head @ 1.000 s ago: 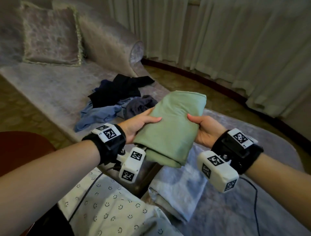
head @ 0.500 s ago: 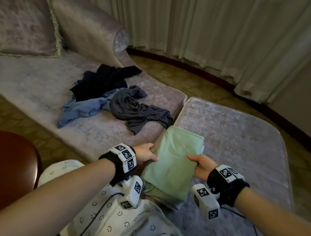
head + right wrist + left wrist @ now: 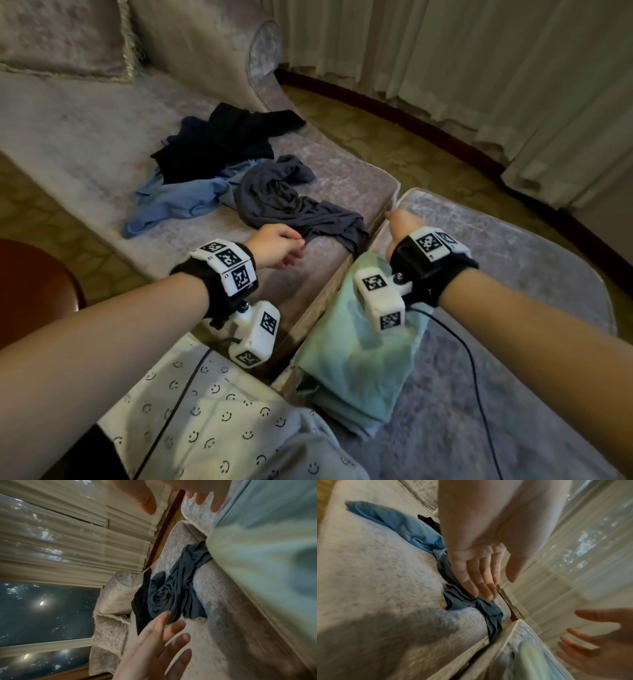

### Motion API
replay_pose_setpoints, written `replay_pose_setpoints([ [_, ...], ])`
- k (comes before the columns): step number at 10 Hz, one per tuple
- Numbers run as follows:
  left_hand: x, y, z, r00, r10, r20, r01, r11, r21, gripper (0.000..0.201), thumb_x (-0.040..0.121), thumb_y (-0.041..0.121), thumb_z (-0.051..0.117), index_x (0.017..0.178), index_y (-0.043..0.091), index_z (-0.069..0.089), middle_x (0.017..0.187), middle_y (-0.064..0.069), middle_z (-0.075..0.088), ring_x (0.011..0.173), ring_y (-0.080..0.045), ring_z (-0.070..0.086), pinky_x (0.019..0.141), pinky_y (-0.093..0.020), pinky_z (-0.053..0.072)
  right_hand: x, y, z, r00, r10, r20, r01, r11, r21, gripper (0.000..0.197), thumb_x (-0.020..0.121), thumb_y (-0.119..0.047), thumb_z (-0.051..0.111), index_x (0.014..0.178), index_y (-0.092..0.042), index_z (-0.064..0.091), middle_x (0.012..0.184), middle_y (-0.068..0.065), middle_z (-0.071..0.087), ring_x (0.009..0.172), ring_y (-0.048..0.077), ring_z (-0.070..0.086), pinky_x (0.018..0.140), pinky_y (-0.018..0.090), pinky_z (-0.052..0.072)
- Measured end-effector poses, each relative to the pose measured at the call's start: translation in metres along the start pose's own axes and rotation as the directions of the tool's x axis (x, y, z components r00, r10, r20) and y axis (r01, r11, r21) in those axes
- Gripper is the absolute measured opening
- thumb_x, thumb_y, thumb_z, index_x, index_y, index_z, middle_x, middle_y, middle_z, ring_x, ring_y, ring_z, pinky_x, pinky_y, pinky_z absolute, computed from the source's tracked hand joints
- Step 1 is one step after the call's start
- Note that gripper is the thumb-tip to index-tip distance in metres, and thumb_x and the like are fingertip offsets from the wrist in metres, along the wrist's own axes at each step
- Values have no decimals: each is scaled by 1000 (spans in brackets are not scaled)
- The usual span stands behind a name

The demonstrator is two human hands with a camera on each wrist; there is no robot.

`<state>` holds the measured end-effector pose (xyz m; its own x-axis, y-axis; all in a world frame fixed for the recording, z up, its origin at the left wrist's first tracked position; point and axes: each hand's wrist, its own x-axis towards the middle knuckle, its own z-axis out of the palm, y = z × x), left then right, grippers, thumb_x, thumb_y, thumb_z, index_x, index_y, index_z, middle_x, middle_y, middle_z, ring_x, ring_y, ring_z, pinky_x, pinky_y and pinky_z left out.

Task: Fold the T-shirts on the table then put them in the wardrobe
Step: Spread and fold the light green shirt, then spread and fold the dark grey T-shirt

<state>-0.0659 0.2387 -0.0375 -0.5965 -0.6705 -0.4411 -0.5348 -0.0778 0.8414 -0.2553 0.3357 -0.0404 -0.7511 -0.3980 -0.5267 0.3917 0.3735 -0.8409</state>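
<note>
A folded green T-shirt lies on the near left corner of the grey ottoman, on top of a pale blue folded one; neither hand holds it. A crumpled dark grey T-shirt lies on the chaise, its end draped into the gap beside the ottoman. My left hand reaches to it with straight fingers, the tips at the cloth's edge. My right hand hovers over the ottoman's far left corner with its fingers spread and holding nothing. Behind lie a blue shirt and a black one.
The pale chaise carries a fringed cushion at the back left. Curtains hang along the far side above a dark skirting. A round brown table edge is at the left. A black cable crosses the ottoman.
Both hands lowered the folded green T-shirt onto the ottoman and let it go. They then moved forward, the left one to the dark grey T-shirt.
</note>
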Motion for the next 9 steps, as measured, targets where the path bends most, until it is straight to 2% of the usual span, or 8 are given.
replay_pose_setpoints([
  [1, 9, -6, -22, 997, -27, -72, 22, 997, -70, 5, 98, 13, 48, 97, 12, 53, 75, -5, 60, 59, -12, 55, 56, -21, 43, 14, -9, 32, 994, -45, 100, 83, 903, -422, 50, 84, -19, 55, 132, -5, 47, 124, 17, 57, 112, 32, 57, 91, 41, 50],
  [2, 20, -17, -42, 989, -63, -133, 48, 992, -113, 14, 98, 10, 47, 86, 15, 52, 74, -5, 59, 58, -12, 54, 56, -21, 42, 12, -17, 58, 992, -79, 99, 120, 832, -542, 43, 82, -10, 65, 122, -4, 51, 117, 22, 57, 104, 38, 59, 81, 41, 48],
  [3, 29, -31, -58, 973, -112, -203, 80, 983, -162, 16, 97, 8, 47, 84, 15, 53, 71, -5, 59, 48, -7, 54, 51, -18, 40, 33, -9, 98, 980, -120, 157, 192, 764, -616, 49, 91, -13, 58, 136, -5, 41, 132, 21, 50, 116, 37, 53, 90, 41, 45],
  [4, 36, -46, -72, 960, -163, -229, 113, 970, -216, 19, 95, 4, 48, 79, 15, 54, 70, -6, 60, 42, -5, 54, 46, -17, 42, 57, 4, 131, 978, -72, 194, 193, 653, -733, 71, 89, -17, 62, 147, -17, 21, 149, 18, 26, 126, 40, 41, 95, 42, 41],
  [5, 40, -58, -83, 950, -208, -232, 148, 956, -253, 19, 95, 4, 48, 80, 14, 53, 71, -7, 59, 38, -1, 52, 42, -13, 41, 71, 21, 145, 949, -8, 316, 302, 316, -899, 85, 87, -23, 67, 150, -23, 10, 155, 17, 7, 136, 44, 25, 105, 54, 33],
  [6, 44, -66, -90, 944, -233, -234, 170, 951, -260, 19, 95, 3, 47, 81, 14, 52, 71, -6, 59, 39, -2, 52, 43, -14, 43, 85, 28, 152, 920, 3, 392, 389, 121, -913, 73, 89, -15, 60, 149, -14, 18, 146, 21, 30, 125, 44, 42, 99, 53, 42],
  [7, 45, -69, -94, 942, -232, -243, 167, 951, -260, 18, 96, 2, 46, 82, 13, 52, 71, -6, 59, 37, 0, 52, 41, -13, 43, 93, 20, 150, 900, -88, 428, 435, 82, -897, 47, 88, -9, 55, 133, -3, 42, 131, 20, 50, 110, 36, 53, 88, 40, 49],
  [9, 42, -63, -94, 944, -210, -256, 141, 955, -261, 15, 95, 2, 47, 86, 12, 54, 71, -6, 60, 42, -4, 53, 42, -13, 43, 86, -16, 157, 894, -186, 407, 446, 441, -779, 31, 98, -19, 43, 123, -3, 52, 124, 23, 55, 109, 37, 54, 83, 37, 41],
])
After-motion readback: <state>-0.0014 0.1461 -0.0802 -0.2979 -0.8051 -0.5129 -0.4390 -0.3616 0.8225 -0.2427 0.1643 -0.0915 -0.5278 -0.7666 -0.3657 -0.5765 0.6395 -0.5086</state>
